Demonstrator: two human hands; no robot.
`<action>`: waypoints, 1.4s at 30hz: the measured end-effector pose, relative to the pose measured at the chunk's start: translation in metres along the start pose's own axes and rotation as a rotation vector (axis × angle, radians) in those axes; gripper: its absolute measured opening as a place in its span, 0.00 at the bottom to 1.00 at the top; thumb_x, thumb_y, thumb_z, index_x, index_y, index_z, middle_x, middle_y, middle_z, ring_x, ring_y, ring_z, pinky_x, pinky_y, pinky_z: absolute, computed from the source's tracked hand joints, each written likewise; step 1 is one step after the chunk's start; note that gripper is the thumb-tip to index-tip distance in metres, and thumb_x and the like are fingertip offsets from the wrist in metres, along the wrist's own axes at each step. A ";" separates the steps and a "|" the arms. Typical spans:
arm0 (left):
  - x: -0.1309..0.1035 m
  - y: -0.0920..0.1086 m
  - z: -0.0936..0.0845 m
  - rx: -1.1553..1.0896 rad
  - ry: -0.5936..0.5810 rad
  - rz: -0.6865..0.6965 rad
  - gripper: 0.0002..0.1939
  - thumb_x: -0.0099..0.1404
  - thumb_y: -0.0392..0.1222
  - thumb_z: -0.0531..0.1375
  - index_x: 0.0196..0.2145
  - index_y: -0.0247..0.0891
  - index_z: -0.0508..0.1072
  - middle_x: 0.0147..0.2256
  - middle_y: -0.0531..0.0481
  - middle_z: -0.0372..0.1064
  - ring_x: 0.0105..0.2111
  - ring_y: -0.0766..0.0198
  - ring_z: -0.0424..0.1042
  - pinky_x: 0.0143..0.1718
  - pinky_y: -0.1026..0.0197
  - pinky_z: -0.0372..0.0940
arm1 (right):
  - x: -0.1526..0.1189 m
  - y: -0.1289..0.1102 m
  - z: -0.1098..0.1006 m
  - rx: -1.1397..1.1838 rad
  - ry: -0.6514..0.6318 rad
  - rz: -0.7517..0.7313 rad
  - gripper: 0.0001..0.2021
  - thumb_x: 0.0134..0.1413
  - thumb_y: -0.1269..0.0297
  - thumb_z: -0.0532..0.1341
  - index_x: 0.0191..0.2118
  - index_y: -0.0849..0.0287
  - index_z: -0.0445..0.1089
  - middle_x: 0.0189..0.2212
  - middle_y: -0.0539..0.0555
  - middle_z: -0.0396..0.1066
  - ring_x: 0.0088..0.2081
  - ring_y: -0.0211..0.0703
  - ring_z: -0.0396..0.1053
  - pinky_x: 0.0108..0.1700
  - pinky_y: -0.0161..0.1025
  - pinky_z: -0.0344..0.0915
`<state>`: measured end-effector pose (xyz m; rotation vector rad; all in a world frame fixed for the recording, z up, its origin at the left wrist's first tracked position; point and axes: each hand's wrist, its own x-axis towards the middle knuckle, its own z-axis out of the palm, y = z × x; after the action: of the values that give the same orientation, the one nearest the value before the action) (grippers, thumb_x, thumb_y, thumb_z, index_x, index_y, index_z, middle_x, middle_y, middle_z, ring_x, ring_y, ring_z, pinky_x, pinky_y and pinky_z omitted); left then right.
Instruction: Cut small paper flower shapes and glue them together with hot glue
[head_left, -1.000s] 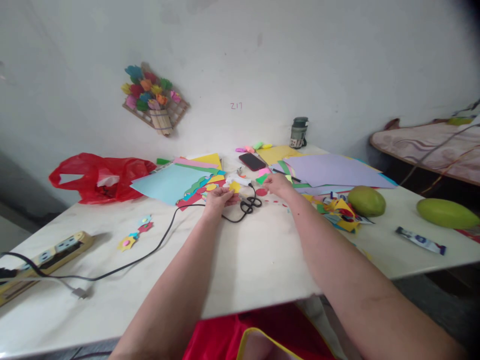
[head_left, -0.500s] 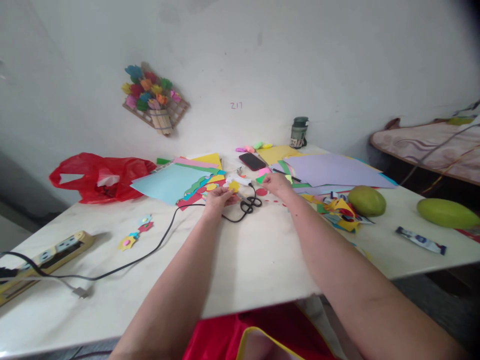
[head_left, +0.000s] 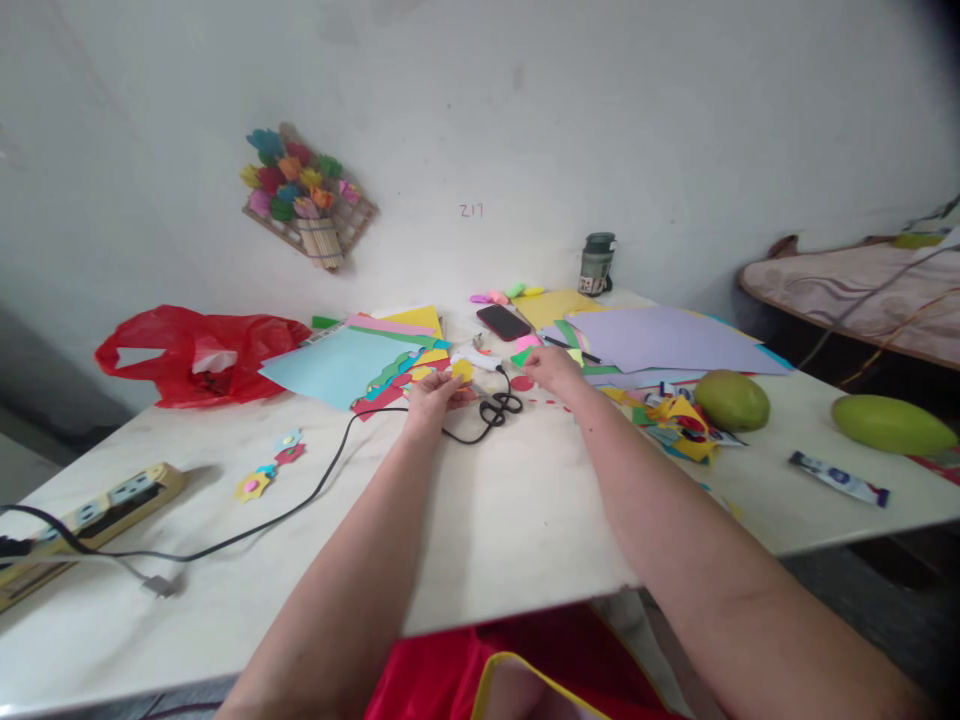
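My left hand [head_left: 433, 398] pinches a small yellow paper piece [head_left: 462, 372] between thumb and fingers. To its right, my right hand [head_left: 556, 371] has its fingers drawn together above the table; whatever may be between the fingertips is too small to make out. Scissors with black handles [head_left: 501, 407] lie between the two hands. Just behind them rests a white glue gun [head_left: 480, 359] with a black cord. A green paper scrap [head_left: 520, 357] is close to my right fingertips, and a red paper circle [head_left: 523, 383] lies below them.
Paper flowers [head_left: 255, 486] lie left, near a power strip [head_left: 135, 490] and red plastic bag [head_left: 202, 350]. A phone [head_left: 503, 322], blue sheets [head_left: 330, 365] and purple sheets [head_left: 660, 335] are behind. Paper scraps [head_left: 686, 430], green fruit [head_left: 733, 401] and a tube [head_left: 838, 480] occupy the right.
The yellow paper piece in my left hand has turned slightly and shifted a little to the left. My right hand stays almost in place.
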<state>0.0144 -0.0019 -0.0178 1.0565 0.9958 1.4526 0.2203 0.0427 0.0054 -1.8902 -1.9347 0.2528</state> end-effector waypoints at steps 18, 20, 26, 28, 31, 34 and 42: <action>0.000 -0.001 0.000 0.018 -0.004 0.016 0.16 0.45 0.44 0.68 0.27 0.34 0.67 0.28 0.45 0.75 0.24 0.62 0.75 0.26 0.64 0.67 | 0.000 0.002 0.008 -0.052 -0.055 -0.044 0.10 0.51 0.64 0.59 0.37 0.52 0.77 0.42 0.53 0.75 0.41 0.48 0.70 0.36 0.38 0.63; 0.000 -0.001 0.000 0.019 -0.003 0.013 0.16 0.45 0.44 0.68 0.27 0.34 0.67 0.28 0.45 0.75 0.24 0.62 0.75 0.26 0.65 0.67 | 0.000 0.002 0.008 -0.040 -0.063 -0.041 0.11 0.50 0.64 0.59 0.38 0.51 0.77 0.43 0.52 0.75 0.41 0.48 0.71 0.36 0.38 0.64; -0.001 -0.001 -0.001 0.028 0.002 0.004 0.16 0.46 0.44 0.68 0.28 0.34 0.68 0.28 0.45 0.75 0.25 0.61 0.75 0.26 0.64 0.67 | 0.002 0.003 0.011 -0.028 -0.087 -0.023 0.10 0.50 0.65 0.61 0.38 0.50 0.78 0.39 0.52 0.76 0.36 0.46 0.72 0.33 0.37 0.64; 0.000 -0.001 -0.001 0.031 -0.003 0.002 0.16 0.46 0.44 0.68 0.28 0.34 0.67 0.28 0.45 0.75 0.25 0.61 0.75 0.27 0.64 0.67 | 0.003 0.003 0.011 -0.031 -0.109 -0.006 0.11 0.50 0.65 0.60 0.38 0.49 0.78 0.38 0.52 0.76 0.34 0.45 0.72 0.32 0.36 0.63; 0.000 -0.001 -0.001 0.026 -0.006 0.004 0.16 0.46 0.44 0.67 0.28 0.34 0.67 0.28 0.45 0.75 0.25 0.62 0.75 0.27 0.64 0.67 | 0.002 0.004 0.011 -0.023 -0.121 -0.001 0.11 0.51 0.64 0.60 0.39 0.49 0.78 0.36 0.52 0.76 0.32 0.44 0.71 0.30 0.36 0.62; 0.000 -0.001 -0.001 0.018 -0.007 0.007 0.16 0.46 0.44 0.67 0.28 0.34 0.66 0.27 0.46 0.75 0.24 0.63 0.74 0.26 0.65 0.67 | 0.002 0.005 0.010 -0.009 -0.108 -0.005 0.11 0.49 0.64 0.61 0.39 0.49 0.78 0.37 0.51 0.76 0.33 0.44 0.71 0.31 0.36 0.62; -0.001 -0.001 0.000 0.002 0.008 0.013 0.16 0.46 0.44 0.68 0.27 0.34 0.67 0.27 0.46 0.74 0.25 0.61 0.75 0.28 0.62 0.69 | 0.002 0.009 0.006 0.017 -0.036 -0.021 0.10 0.51 0.62 0.59 0.37 0.55 0.77 0.36 0.54 0.76 0.34 0.45 0.70 0.33 0.37 0.61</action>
<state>0.0144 -0.0026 -0.0190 1.0609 0.9985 1.4678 0.2265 0.0463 -0.0033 -1.8656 -1.9687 0.2982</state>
